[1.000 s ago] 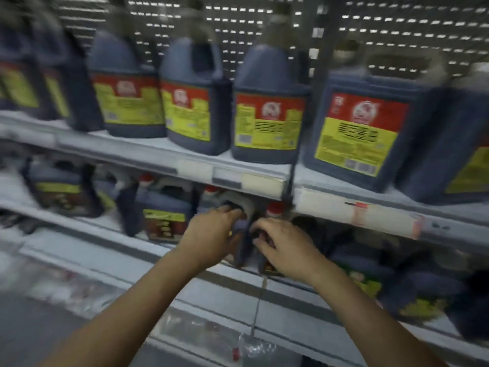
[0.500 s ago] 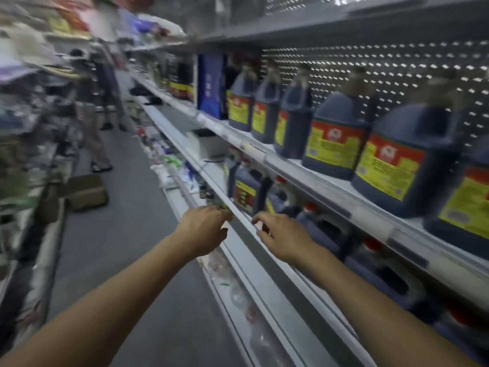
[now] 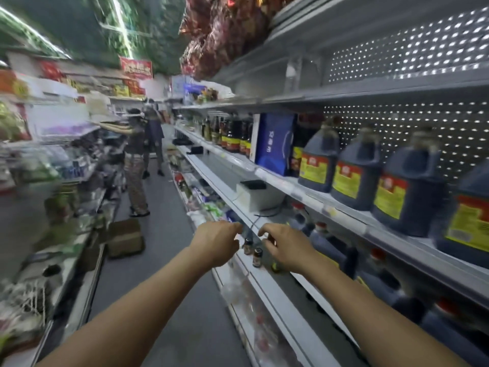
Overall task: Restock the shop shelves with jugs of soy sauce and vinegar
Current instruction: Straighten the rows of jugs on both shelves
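Both hands are held out over the aisle, clear of the shelving. The left hand [image 3: 217,241] is seen w/ fingers loosely curled and nothing in its grip; the right hand [image 3: 287,247] likewise, fingers bent, nothing held. Much of the frame is blurred, esp. the left side.

Large dark jugs [image 3: 354,173] w/ red-and-yellow labels are lined up on the upper shelf [image 3: 344,211] at approx. 3 o'clock from the hands. Red-capped jugs [image 3: 321,237] are packed on the lower shelf just beside the right hand, at 3 to 4 o'clock. A cardboard box [image 3: 124,237] is seen on the floor at 9 o'clock; its contents can't be told.

The step in hand is judged to be fetching more stock. For that, each jug should be taken by its handle, base supported w/ the other hand, set upright, label outward, pushed back flush w/ its neighbours. Small bottles [image 3: 256,256] below the hands should be avoided
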A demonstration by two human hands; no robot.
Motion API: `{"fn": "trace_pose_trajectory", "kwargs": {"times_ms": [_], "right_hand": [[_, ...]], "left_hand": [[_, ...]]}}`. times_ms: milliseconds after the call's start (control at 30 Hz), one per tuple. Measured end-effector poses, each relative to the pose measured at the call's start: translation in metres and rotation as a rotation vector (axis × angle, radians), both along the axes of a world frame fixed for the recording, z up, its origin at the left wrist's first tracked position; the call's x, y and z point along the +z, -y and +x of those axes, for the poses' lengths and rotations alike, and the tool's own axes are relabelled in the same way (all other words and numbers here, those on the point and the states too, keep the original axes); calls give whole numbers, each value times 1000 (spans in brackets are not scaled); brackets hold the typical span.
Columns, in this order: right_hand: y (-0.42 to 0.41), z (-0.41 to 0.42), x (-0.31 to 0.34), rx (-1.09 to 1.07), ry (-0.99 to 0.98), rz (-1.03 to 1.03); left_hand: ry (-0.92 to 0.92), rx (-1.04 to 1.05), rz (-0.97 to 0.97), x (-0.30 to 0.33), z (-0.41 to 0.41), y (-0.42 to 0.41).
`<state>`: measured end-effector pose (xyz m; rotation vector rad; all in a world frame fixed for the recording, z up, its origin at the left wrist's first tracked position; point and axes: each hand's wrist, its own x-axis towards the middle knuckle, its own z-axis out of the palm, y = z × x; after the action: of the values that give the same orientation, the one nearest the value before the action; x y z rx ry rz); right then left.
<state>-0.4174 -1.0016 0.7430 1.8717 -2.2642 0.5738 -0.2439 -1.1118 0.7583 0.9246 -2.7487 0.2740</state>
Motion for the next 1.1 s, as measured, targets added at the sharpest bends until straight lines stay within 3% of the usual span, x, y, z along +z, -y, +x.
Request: {"fn": "trace_pose_trajectory", "kwargs": {"times_ms": [233, 500, 833, 1100], "right_hand": [[108, -12, 9, -71, 14, -39], [184, -89, -3, -140, 62, -92], [239, -184, -1, -257, 147, -197], [255, -229, 28, -379, 53, -266]], "left_hand": [[-32, -76, 26, 3, -21, 116], [-149, -153, 100, -10, -93, 220], [-192, -255, 66, 6, -216, 286], [-221, -464, 13, 30, -306, 327]]}}
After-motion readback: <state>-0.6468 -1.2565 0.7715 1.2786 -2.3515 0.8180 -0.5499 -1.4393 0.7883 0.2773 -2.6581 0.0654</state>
